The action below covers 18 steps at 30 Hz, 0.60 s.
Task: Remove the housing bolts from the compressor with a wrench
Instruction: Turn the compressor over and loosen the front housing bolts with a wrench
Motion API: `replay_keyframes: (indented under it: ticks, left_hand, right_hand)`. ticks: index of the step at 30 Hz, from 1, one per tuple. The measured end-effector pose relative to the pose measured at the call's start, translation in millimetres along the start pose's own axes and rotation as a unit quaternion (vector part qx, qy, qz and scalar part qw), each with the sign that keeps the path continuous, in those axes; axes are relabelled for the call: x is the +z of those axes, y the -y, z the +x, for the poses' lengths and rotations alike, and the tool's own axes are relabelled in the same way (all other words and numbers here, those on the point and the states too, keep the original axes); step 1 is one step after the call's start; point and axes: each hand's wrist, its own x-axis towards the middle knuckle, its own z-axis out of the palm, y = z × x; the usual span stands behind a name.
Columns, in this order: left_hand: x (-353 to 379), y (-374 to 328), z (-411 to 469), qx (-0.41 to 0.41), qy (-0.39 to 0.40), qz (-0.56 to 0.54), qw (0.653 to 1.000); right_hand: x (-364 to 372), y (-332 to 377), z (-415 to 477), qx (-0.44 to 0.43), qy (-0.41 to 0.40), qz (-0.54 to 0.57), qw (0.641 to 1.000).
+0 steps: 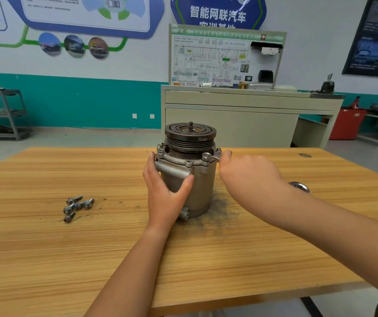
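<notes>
A grey metal compressor (202, 191) stands upright in the middle of the wooden table (69, 259), its dark pulley (190, 138) on top. My left hand (165, 193) grips its body from the front left, with the thumb across a side tube. My right hand (249, 172) is curled round a wrench (216, 157), whose head reaches a flange bolt (206, 155) at the front right. Its far end (300, 186) shows behind my forearm. Several removed bolts (78, 207) lie loose to the left.
Dark grime (222, 209) stains the table to the right of the compressor's base. Behind the table stand a beige training bench with a wiring board (226, 58), a grey shelf cart (2, 113) at the left and a red bin (347, 124) at the right.
</notes>
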Motion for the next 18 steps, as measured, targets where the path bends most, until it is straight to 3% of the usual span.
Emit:
replay_keyframes:
  ticks: [4,10,14,18]
  left_hand:
    - [-1,-3,-2,-0.006,0.004,-0.003,1.0]
    - [-1,-4,-2,-0.011,0.006,-0.003,1.0]
    - [-1,-3,-2,-0.007,0.005,-0.007,1.0]
    - [-1,-1,-1,-0.005,0.006,-0.007,1.0]
  right_hand:
    - [-15,-9,5,-0.038,0.033,-0.036,0.998]
    - [-1,-30,13,-0.061,0.016,-0.038,0.997]
    - [15,-43,31,-0.053,-0.021,-0.102,0.993]
    - [43,-39,52,-0.029,-0.088,-0.047,0.995]
